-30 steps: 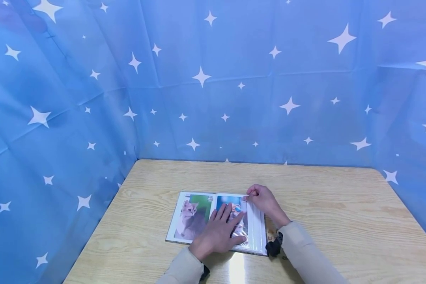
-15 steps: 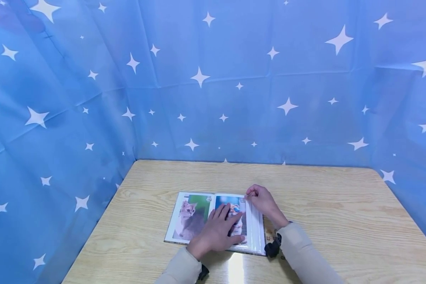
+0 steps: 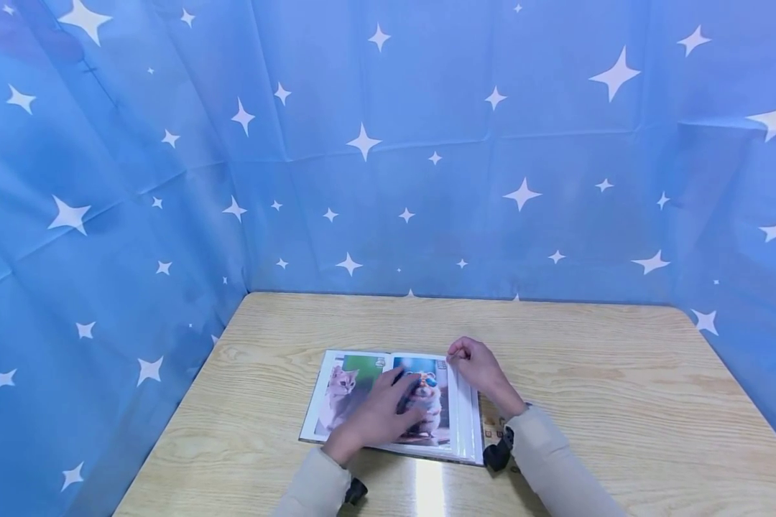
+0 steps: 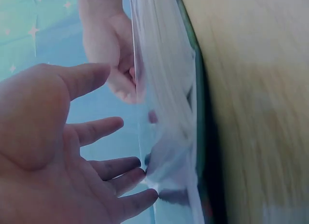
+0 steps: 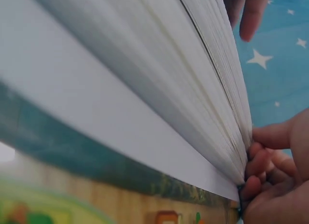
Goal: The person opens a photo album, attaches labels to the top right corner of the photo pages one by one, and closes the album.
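A photo album (image 3: 468, 431) lies spread on the table, with a grey cat picture (image 3: 341, 396) on its left page. The right page carries a picture of a small furry animal in sunglasses (image 3: 432, 409). Over the two pages hovers my left hand (image 3: 376, 413), fingers spread; in the left wrist view its fingertips (image 4: 149, 195) come right up to the plastic sleeve. My right hand (image 3: 481, 370) pinches the page edge at the album's far right corner. From the right wrist, its thumb (image 5: 273, 135) lies on the top page, with curled fingers against the stacked page edges (image 5: 207, 89).
The wooden table (image 3: 621, 388) extends around the album. Behind it and on the left hangs a blue curtain with white stars (image 3: 427, 179). Something with a coloured print (image 5: 169, 217) lies beside the album, partly under my right wrist.
My left hand has lifted off the right page and shifted left, uncovering more of the animal picture. The right hand stays at the corner.
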Demonstrator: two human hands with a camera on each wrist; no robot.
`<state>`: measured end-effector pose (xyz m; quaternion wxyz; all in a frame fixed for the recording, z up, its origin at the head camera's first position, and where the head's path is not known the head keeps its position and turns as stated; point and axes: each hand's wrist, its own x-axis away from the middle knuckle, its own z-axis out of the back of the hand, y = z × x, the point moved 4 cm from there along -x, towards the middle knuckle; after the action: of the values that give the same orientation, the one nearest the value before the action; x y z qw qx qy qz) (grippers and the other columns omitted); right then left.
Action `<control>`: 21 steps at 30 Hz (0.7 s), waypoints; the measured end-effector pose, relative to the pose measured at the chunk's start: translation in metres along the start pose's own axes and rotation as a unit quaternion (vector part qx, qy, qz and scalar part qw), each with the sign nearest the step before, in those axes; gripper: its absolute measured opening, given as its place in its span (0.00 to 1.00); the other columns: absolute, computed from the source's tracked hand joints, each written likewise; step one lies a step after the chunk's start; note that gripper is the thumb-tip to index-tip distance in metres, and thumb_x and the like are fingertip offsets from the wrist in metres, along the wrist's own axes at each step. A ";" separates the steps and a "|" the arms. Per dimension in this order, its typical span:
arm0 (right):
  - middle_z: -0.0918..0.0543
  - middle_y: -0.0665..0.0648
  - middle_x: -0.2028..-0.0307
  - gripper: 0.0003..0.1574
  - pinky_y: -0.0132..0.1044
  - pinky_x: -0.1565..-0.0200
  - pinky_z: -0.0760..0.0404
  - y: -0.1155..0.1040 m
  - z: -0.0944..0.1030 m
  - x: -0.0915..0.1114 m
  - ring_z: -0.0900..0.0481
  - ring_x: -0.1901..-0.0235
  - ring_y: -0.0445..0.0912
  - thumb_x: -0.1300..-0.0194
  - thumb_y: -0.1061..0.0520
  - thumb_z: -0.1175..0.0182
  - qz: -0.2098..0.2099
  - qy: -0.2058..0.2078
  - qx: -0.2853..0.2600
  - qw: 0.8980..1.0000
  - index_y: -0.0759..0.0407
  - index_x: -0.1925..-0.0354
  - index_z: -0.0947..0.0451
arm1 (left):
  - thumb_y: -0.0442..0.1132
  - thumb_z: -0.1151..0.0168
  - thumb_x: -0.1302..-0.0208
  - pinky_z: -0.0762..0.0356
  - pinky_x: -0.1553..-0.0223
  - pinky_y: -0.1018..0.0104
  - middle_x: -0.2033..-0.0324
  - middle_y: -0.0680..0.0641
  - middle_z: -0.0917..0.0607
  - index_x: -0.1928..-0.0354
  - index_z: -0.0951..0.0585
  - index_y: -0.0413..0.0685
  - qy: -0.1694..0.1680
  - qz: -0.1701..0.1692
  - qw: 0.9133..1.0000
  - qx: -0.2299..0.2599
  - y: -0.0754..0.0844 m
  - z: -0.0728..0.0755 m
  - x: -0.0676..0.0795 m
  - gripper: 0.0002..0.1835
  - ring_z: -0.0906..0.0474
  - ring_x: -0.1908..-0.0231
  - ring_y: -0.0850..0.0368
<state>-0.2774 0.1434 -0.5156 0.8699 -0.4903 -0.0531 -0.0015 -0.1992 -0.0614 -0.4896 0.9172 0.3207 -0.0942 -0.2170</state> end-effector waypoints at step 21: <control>0.20 0.53 0.66 0.07 0.35 0.64 0.24 0.002 0.011 0.012 0.25 0.66 0.46 0.36 0.62 0.35 0.076 -0.034 0.015 0.996 0.57 0.59 0.22 | 0.42 0.41 0.29 0.25 0.43 0.43 0.40 0.33 0.24 0.34 0.29 0.38 0.140 0.095 0.978 0.119 -0.056 0.058 0.017 0.26 0.23 0.43 0.38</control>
<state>-0.2660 0.1544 -0.5104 0.8724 -0.4798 -0.0454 0.0817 -0.2208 -0.1402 -0.4791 0.8929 0.4445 -0.0202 -0.0687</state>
